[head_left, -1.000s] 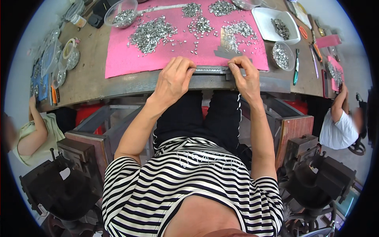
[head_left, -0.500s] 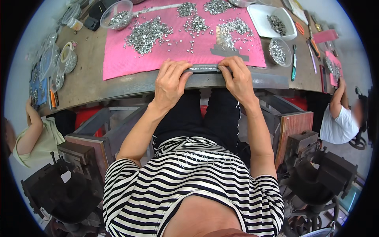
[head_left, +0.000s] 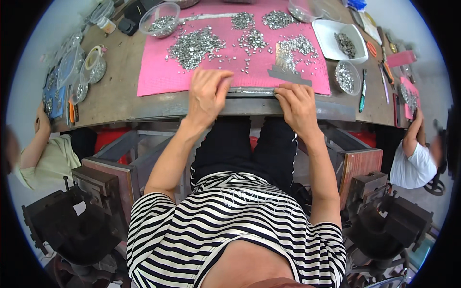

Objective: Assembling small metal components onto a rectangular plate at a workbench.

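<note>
A narrow dark strip (head_left: 252,91) lies along the front edge of the workbench, with a row of small shiny metal pieces on it. My right hand (head_left: 298,106) grips the right end of this strip between thumb and fingers. Raised just over the strip's left part is my left hand (head_left: 205,96), fingers curved and the thumb slightly apart from them, with nothing visible between. Beyond my hands, several piles of small silver metal pieces (head_left: 196,47) rest on a pink mat (head_left: 156,79). Thin flat grey bars (head_left: 288,76) lie near the mat's right side.
A clear bowl (head_left: 159,20) stands at the far left, a white tray (head_left: 325,41) and a clear tub (head_left: 346,77) at the right, all holding metal pieces. Green-handled tweezers (head_left: 363,90) lie beside the tub. People sit at both sides, and dark machines (head_left: 77,221) flank me.
My left hand has come off the strip's left end and lifted. My right hand stays at its right end. The whole view has shifted slightly.
</note>
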The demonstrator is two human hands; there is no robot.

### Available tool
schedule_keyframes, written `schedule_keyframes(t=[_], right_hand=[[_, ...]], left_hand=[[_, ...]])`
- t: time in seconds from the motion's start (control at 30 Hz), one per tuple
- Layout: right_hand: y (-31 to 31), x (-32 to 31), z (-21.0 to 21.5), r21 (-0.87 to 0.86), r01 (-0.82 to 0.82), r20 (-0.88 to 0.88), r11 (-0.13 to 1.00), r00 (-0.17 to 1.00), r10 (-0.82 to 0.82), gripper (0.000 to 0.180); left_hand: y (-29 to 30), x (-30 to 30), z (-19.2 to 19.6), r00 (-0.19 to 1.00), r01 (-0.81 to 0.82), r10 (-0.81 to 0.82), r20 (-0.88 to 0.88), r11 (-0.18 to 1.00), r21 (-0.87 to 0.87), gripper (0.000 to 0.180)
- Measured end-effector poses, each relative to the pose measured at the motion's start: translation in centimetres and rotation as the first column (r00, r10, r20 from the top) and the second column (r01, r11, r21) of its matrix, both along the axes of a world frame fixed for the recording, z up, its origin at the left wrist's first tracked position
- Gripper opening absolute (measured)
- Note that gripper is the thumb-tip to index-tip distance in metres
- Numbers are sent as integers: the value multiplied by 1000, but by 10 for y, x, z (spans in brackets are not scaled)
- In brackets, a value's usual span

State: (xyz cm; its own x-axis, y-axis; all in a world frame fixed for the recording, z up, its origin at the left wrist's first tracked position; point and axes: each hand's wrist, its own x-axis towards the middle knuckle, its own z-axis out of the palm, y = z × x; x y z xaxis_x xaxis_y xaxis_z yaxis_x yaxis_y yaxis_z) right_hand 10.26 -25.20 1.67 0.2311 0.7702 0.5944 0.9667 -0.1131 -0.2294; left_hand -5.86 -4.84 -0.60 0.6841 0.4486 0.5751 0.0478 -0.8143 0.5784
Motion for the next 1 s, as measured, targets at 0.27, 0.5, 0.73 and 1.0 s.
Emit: schedule_keyframes(t=[0.27,0.5,0.73,1.0], right_hand=[[83,11,1,31,-50,-33,998,998,51,8],[141,-1,-20,-96,13,190,995,982,5,7],[135,-6,-19,-75,11,73,997,997,-5,8],[72,7,13,-19,21,-594,1000,804,-28,12]], left_hand=[[70,17,13,987,-155,161,-9,964,215,9],[112,27,8,983,-164,182,-27,934,316,11],[144,64,-10,998,-33,47,-47,963,267,23],[158,69,-6,991,35,-2,-137,969,243,10]])
